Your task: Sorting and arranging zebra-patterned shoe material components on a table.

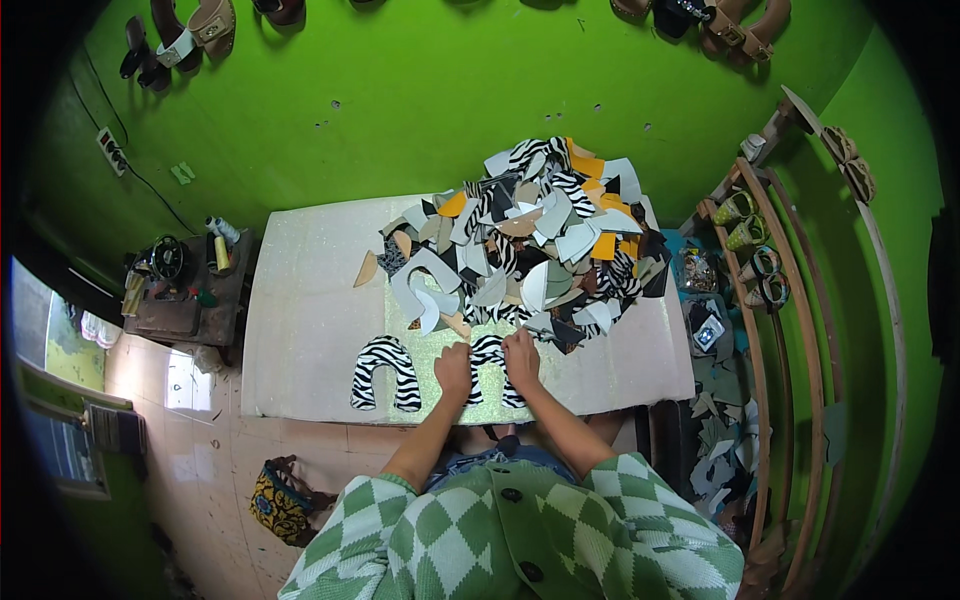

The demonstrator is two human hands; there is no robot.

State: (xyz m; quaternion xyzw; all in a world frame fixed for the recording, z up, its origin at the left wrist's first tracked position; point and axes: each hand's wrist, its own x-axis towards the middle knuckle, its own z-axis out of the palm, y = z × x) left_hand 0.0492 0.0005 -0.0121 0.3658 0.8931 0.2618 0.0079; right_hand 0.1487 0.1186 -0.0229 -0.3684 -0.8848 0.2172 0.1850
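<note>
Hands (453, 370) curled at a zebra-striped arch (487, 347), grip unclear, matching arch (384, 348) at left, scrap pile (535, 240) beyond

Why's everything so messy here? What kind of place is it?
Probably a small shoemaking workshop: there's a big heap of cut scraps on the table, green sandals at the right, and what look like thread spools at the left.

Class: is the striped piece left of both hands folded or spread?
Spread: the striped piece lies on the table, its whole arch showing.
</note>
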